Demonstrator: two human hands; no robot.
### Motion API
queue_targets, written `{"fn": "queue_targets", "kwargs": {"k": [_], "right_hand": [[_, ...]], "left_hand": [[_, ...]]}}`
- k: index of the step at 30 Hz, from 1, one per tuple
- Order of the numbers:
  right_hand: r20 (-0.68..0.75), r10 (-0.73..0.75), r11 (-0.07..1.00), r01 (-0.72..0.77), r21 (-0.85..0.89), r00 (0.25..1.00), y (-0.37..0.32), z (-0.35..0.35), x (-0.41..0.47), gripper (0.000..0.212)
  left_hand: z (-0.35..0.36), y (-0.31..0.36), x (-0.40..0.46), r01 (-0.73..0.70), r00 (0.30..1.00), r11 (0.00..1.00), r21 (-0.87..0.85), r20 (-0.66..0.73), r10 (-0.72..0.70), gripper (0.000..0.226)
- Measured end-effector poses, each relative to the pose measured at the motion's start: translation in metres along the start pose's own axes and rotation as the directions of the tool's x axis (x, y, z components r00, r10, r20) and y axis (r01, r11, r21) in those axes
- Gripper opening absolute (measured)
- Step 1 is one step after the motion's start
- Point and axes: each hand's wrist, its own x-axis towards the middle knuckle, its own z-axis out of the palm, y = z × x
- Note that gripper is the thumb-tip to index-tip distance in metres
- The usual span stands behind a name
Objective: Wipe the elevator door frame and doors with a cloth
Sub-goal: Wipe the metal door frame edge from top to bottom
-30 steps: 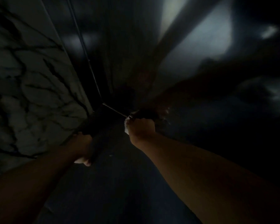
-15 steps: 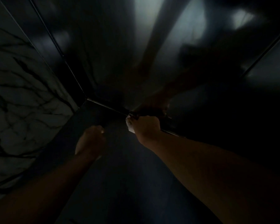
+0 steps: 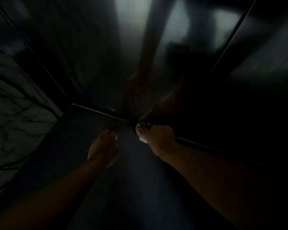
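Observation:
The scene is very dark. A glossy dark elevator door (image 3: 116,55) fills the upper half and reflects my arms. My right hand (image 3: 160,138) is closed on a small white cloth (image 3: 140,135) and presses it at the foot of the door, right against the metal sill strip (image 3: 103,112). My left hand (image 3: 105,145) hovers just left of it over the dark floor, fingers curled in with nothing seen in them. A thin vertical seam (image 3: 229,42) runs up the door surface on the right.
A white marble wall with dark veins (image 3: 12,117) stands at the left, joined to the dark door frame (image 3: 45,70). Dark floor (image 3: 136,188) stretches below my arms.
The view has shifted right along the door, so the marble wall takes less of the picture. My left hand moved from the frame's corner toward my right hand. The cloth stays at the sill.

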Motion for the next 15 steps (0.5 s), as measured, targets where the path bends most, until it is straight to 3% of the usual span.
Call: {"fn": "queue_targets", "kwargs": {"k": [2,5,8,10,12,13,15], "right_hand": [[0.039,0.056,0.998,-0.057,0.030,0.998,0.009,-0.001,-0.013,0.044],[0.157,0.329,0.856,-0.364,0.367,0.931,0.019,-0.003,-0.027,0.045],[0.158,0.376,0.819,-0.407,0.405,0.913,0.026,-0.001,-0.033,0.045],[0.120,0.334,0.884,-0.355,0.304,0.935,0.032,-0.007,-0.041,0.041],[0.101,0.205,0.978,-0.207,0.002,0.973,0.037,-0.008,-0.049,0.039],[0.126,0.156,0.983,-0.141,-0.120,0.980,0.039,-0.008,-0.055,0.045],[0.148,0.163,0.974,-0.135,-0.182,0.976,0.044,-0.010,-0.065,0.047]], "left_hand": [[0.001,0.008,-0.001,-0.006,1.000,1.000,-0.026,-0.021,0.005,0.012],[0.004,0.016,-0.002,-0.034,0.999,0.999,-0.043,-0.024,0.033,0.016],[0.006,0.024,-0.001,-0.058,0.998,0.997,-0.055,-0.028,0.057,0.020],[0.009,0.029,-0.001,-0.079,0.996,0.996,-0.029,-0.033,0.078,0.021],[0.013,0.033,-0.003,-0.095,0.995,0.995,0.004,-0.016,0.095,0.020],[0.015,0.036,-0.006,-0.098,0.995,0.995,0.014,-0.007,0.098,0.019],[0.018,0.041,-0.010,-0.104,0.994,0.994,0.017,0.017,0.104,0.020]]}}
